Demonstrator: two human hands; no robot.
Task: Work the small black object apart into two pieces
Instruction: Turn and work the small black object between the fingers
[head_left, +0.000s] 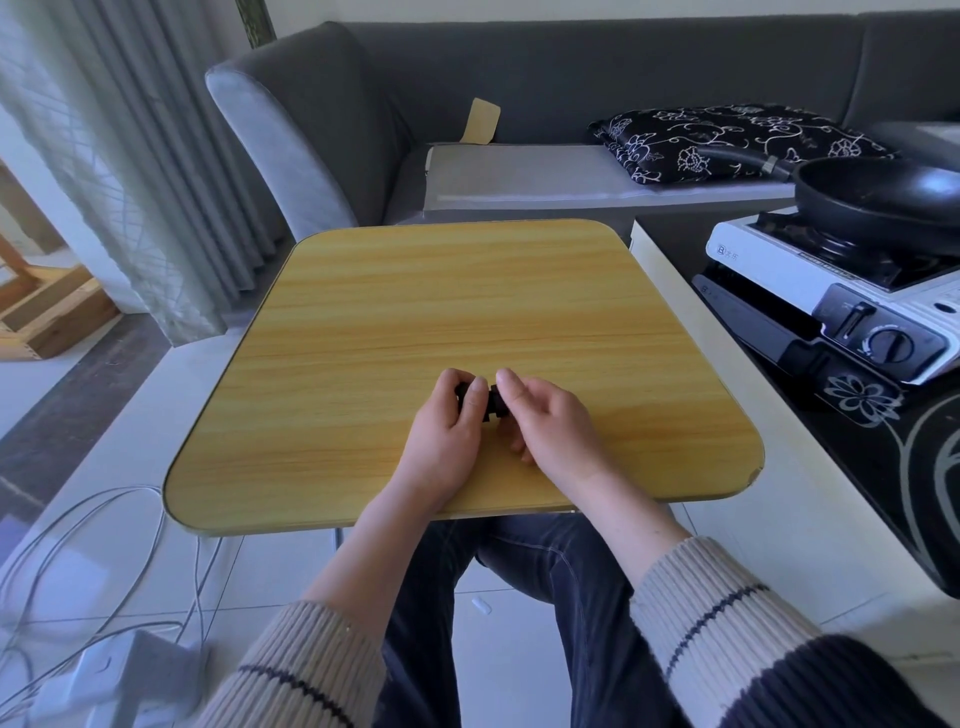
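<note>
A small black object (493, 401) is held between both hands just above the wooden table (415, 312). My left hand (447, 431) grips its left end with fingers curled over the top. My right hand (545, 421) pinches its right end between thumb and forefinger, the other fingers loosely bent. Most of the object is hidden by the fingers, so I cannot tell whether it is in one piece or two.
A grey sofa (519, 78) stands behind the table with a patterned black cushion (727, 140). At the right, a portable gas stove (831, 291) carries a black frying pan (883, 197). Cables (104, 545) lie on the floor at the left.
</note>
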